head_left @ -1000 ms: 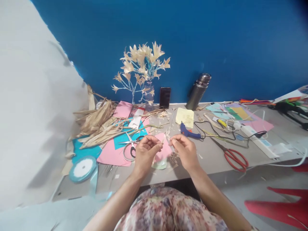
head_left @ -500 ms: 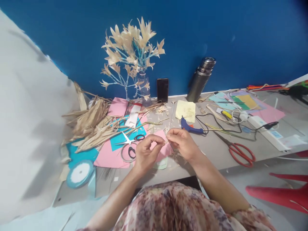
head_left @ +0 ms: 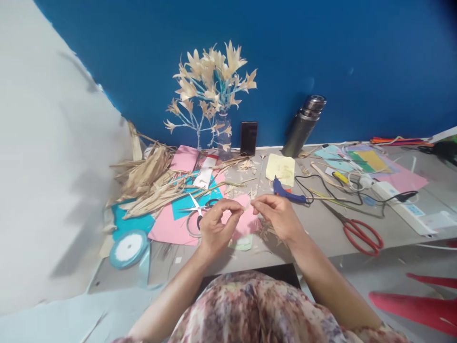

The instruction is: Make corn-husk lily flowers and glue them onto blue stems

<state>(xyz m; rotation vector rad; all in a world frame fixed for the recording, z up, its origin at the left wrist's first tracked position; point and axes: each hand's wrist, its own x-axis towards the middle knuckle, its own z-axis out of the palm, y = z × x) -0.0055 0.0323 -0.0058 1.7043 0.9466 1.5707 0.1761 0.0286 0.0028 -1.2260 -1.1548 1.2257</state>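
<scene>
Both hands meet above the pink paper point(head_left: 246, 221) in the middle of the table. Between their fingertips is a small pale petal-like piece point(head_left: 247, 205), too small to make out clearly. My left hand point(head_left: 220, 226) pinches it from the left with thumb and forefinger. From the other side, my right hand point(head_left: 278, 214) has its fingers pressed together at the piece's edge. Black-handled scissors point(head_left: 196, 206) lie open beside my left hand, partly covered by it. A blue glue gun point(head_left: 287, 193) rests just beyond my right hand.
Dried husks point(head_left: 146, 178) heap at the left, behind a ribbon spool point(head_left: 129, 248). A vase point(head_left: 224, 133) of husk flowers, a phone point(head_left: 249, 138) and a flask point(head_left: 303, 126) line the blue wall. Red-handled scissors point(head_left: 363, 236) and a power strip point(head_left: 403, 207) lie at the right.
The view has shifted, so the table's things appear farther right and mostly lower. My fingertips have drawn slightly apart, and the pale piece shows more plainly between them.
</scene>
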